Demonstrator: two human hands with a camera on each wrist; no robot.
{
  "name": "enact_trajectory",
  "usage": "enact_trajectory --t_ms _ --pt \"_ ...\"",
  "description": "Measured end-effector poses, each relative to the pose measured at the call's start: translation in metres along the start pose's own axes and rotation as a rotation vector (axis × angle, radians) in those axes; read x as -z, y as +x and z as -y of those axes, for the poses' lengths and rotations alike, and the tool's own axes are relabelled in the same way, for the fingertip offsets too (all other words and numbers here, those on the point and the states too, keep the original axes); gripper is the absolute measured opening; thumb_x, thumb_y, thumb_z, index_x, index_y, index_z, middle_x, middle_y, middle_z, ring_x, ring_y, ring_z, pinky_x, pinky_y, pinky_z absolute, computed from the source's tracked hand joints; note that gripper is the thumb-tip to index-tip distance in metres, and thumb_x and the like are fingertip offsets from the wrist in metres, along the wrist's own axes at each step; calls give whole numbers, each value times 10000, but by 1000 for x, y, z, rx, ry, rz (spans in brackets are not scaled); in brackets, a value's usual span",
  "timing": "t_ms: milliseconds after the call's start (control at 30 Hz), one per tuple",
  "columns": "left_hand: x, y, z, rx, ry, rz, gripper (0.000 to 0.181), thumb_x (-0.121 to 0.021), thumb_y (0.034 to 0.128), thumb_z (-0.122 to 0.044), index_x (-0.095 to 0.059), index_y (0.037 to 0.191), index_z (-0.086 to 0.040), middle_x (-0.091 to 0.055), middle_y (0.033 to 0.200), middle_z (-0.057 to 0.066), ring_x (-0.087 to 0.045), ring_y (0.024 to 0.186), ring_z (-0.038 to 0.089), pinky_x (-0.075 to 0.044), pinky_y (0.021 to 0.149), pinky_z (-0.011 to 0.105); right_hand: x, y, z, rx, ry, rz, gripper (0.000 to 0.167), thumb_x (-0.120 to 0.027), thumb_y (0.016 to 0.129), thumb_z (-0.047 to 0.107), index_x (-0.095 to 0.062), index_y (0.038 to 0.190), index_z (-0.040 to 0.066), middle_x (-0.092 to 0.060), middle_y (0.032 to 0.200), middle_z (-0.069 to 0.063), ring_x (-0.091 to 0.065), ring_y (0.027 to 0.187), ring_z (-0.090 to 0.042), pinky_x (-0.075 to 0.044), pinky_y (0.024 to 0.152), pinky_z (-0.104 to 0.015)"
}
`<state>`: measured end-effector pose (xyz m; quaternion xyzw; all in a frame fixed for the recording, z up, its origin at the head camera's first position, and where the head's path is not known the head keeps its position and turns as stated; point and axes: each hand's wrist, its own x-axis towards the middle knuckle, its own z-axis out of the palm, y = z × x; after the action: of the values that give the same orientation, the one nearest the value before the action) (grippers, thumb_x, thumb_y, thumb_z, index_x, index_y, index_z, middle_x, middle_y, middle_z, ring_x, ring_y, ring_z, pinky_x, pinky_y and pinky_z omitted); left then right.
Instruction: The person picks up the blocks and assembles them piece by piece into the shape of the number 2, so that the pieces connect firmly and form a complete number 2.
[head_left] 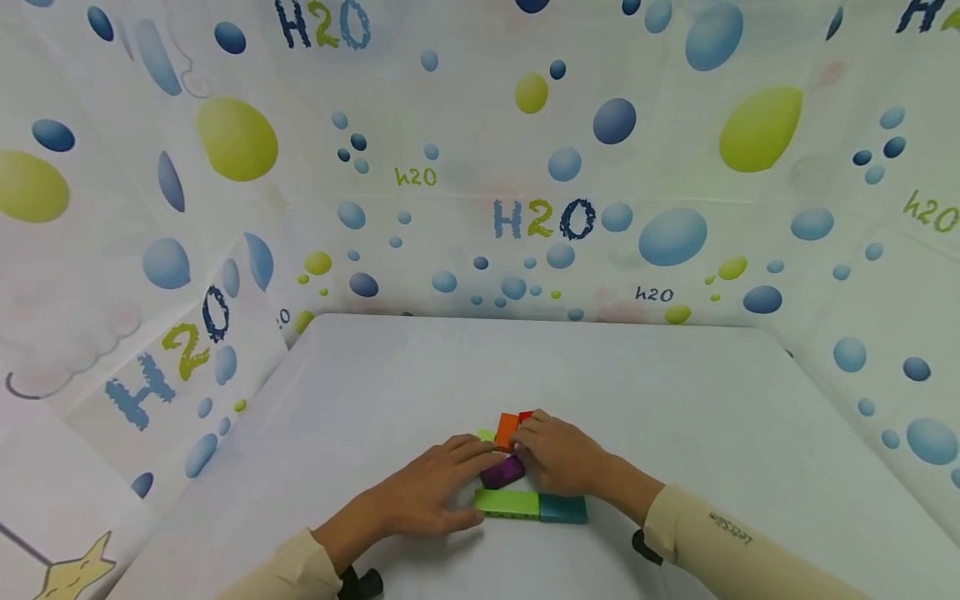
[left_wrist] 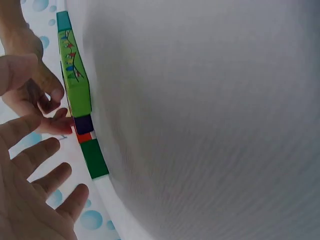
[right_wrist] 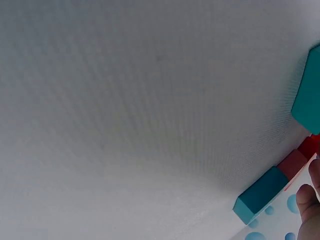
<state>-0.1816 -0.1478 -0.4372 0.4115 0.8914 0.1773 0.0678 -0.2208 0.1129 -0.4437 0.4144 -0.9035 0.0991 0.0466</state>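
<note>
Lettering "H2O" (head_left: pixel 541 219) across backdrop (head_left: pixel 476 108), left hand (head_left: pixel 431 483) spread beside lime-green block (head_left: pixel 507 503), right hand (head_left: pixel 561 454) at red block (head_left: pixel 525 415), grip unclear

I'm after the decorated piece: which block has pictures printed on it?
The long lime-green block, set end to end with a teal block. Its side carries printed flags; the other blocks' visible faces look plain.
</note>
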Motion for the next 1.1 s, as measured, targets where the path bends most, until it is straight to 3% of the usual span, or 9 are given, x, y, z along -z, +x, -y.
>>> enact_trajectory --t_ms 233,367,467,800,1100 --pt "0 -1 -4 -165 24 -1 569 -581 1017 -321 -428 1549 -186 -355 1624 9 -335 1489 188 -359 1179 474 1 1 -5 -26 1 -6 205 -624 985 174 -670 1183 151 -672 1072 48 -507 969 -114 -524 918 -272" --pt "-2 1 -8 -271 95 -31 464 -612 1008 -240 -535 1453 -134 -418 1580 37 -385 1458 183 -386 1167 397 3 3 -9 -26 -22 -18 238 -656 945 141 -675 1182 136 -670 1078 29 -499 957 -129 -528 899 -275" --pt "-3 3 -9 -308 143 -38 411 -642 991 -204 -578 1392 -139 -458 1544 41 -414 1433 178 -399 1156 364 4 4 -13 -39 -40 -20 278 -663 924 104 -675 1201 110 -669 1118 6 -513 989 -148 -534 935 -300" --pt "-6 2 -11 -271 182 24 394 -647 999 -187 -603 1388 -229 -489 1527 3 -445 1414 155 -449 1110 352 11 5 -28 -173 -11 45 433 -705 910 150 -629 1334 109 -650 1281 -31 -527 1156 -208 -530 1007 -364" --pt "-5 2 -10 -248 171 52 435 -652 986 -139 -604 1399 -266 -483 1542 -9 -433 1435 182 -460 1102 381 10 9 -36 -251 -1 96 516 -695 901 255 -594 1381 95 -628 1337 -51 -501 1159 -217 -527 983 -375"
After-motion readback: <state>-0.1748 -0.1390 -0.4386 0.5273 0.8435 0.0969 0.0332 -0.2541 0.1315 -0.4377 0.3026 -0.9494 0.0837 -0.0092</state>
